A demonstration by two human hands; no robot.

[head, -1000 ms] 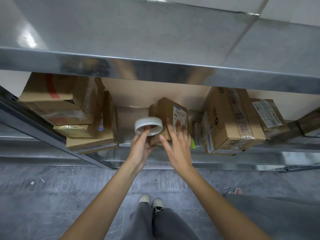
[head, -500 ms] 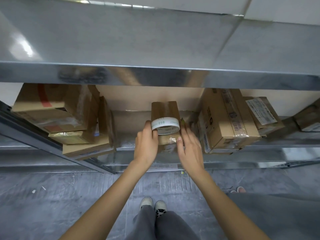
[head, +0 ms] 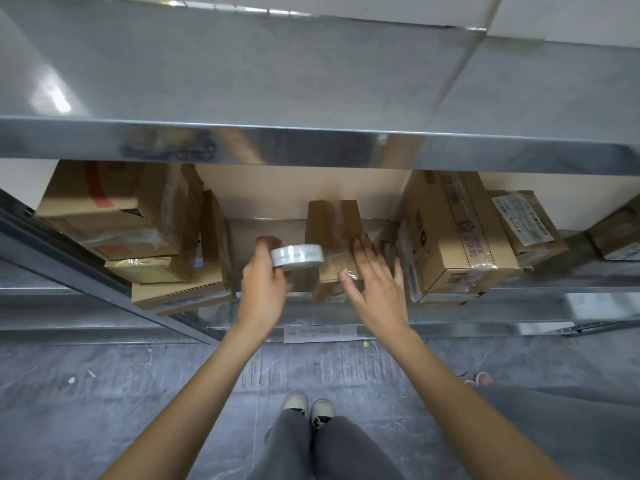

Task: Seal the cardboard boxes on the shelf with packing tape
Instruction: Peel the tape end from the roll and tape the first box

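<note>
A small cardboard box (head: pixel 332 223) stands in the middle of the metal shelf (head: pixel 381 306), with clear tape shining over its top and front. My left hand (head: pixel 265 289) grips a white roll of packing tape (head: pixel 296 255) at the box's left front corner. My right hand (head: pixel 375 284) lies with straight, spread fingers against the box's front right side, the thumb on the taped front face. The box's lower front is partly hidden behind my hands.
A stack of cardboard boxes (head: pixel 138 230) fills the shelf's left side, and larger boxes (head: pixel 457 237) with labels stand to the right. The upper shelf's steel edge (head: pixel 311 143) overhangs. A paper label (head: pixel 320 333) sticks on the shelf front. My shoes (head: pixel 308 407) stand on the grey floor.
The tape roll moved left off the box's front to its left corner. My right hand opened and spread flat over the box's front right. The box now stands squarer to me.
</note>
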